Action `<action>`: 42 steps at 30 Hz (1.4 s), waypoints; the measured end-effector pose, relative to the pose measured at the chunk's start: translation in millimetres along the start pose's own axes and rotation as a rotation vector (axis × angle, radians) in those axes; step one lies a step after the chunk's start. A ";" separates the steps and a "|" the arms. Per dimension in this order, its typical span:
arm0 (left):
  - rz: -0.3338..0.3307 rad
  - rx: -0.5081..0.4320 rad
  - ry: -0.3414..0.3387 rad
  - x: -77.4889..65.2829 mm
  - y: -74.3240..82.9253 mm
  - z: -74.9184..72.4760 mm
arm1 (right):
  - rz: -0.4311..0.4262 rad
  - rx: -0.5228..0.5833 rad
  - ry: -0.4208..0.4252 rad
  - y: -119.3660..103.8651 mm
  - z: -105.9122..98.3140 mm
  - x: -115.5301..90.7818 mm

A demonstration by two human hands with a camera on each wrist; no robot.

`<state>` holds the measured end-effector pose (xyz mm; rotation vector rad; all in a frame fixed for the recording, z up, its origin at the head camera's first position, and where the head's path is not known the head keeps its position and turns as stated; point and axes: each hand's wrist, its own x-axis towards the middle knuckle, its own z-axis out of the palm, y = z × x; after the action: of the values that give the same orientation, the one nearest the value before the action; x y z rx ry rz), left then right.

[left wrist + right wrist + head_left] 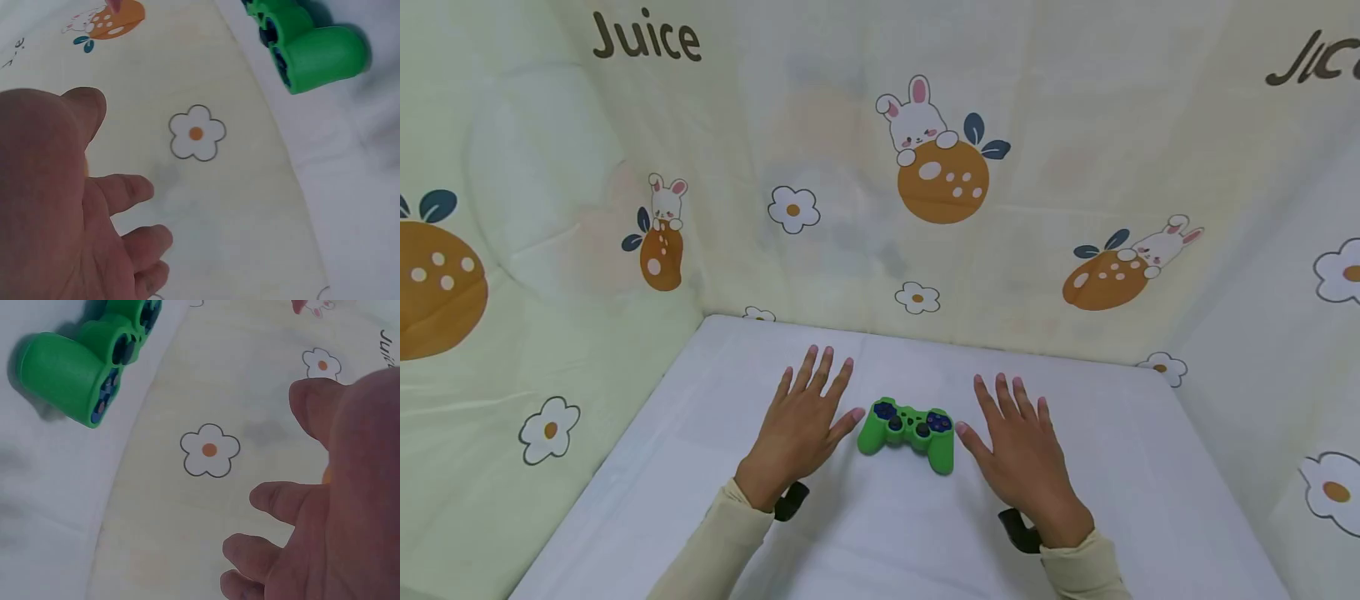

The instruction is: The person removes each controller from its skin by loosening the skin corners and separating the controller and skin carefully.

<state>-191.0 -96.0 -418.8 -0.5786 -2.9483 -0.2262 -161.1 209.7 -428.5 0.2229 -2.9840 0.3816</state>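
A green game controller with dark blue button pads and black thumbsticks lies on the white table between the two hands. To its left, my left hand is held with fingers spread and straight, the thumb pointing toward the controller. My right hand mirrors it on the other side, fingers extended and thumb close to the controller's right grip. Neither hand holds anything. In the left wrist view one grip of the controller shows at the top right; the right wrist view has the other grip at the top left.
The white tabletop is walled at the back and sides by a cream cloth printed with rabbits, oranges, flowers and the word Juice. A black strap is on the left wrist, another black strap on the right.
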 end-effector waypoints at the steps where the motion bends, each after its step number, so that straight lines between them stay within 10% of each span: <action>1: -0.004 0.001 -0.006 0.5 -0.8 2.4 | -0.001 0.000 -0.002 -0.5 1.5 0.4; 19: -0.017 -0.003 -0.038 10.6 -8.5 44.1 | 0.020 0.040 -0.040 -4.7 31.7 10.7; 42: 0.035 -0.242 -0.022 22.8 0.7 98.2 | 0.025 0.177 -0.069 1.2 70.6 19.5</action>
<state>-221.2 -70.2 -511.6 -0.6648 -2.9501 -0.5822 -187.8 190.1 -493.7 0.2199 -3.0230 0.6557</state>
